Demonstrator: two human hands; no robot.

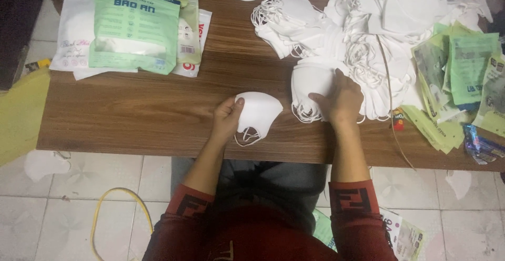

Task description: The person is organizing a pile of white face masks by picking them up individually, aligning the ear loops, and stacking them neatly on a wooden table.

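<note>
My left hand [227, 118] holds a folded white face mask [259, 114] flat on the wooden table [142, 114], thumb on top of its left edge, ear loops dangling toward me. My right hand [339, 99] rests on a neat stack of white masks [310, 85] just right of it, fingers pressing into the stack. Behind the stack spreads a big loose heap of white masks [363, 24] with tangled ear loops.
Green and white flat packaging bags [134, 29] lie piled at the table's far left. More green bags [463, 77] lie at the right edge. A yellow cable [113, 208] and stray masks lie on the tiled floor below.
</note>
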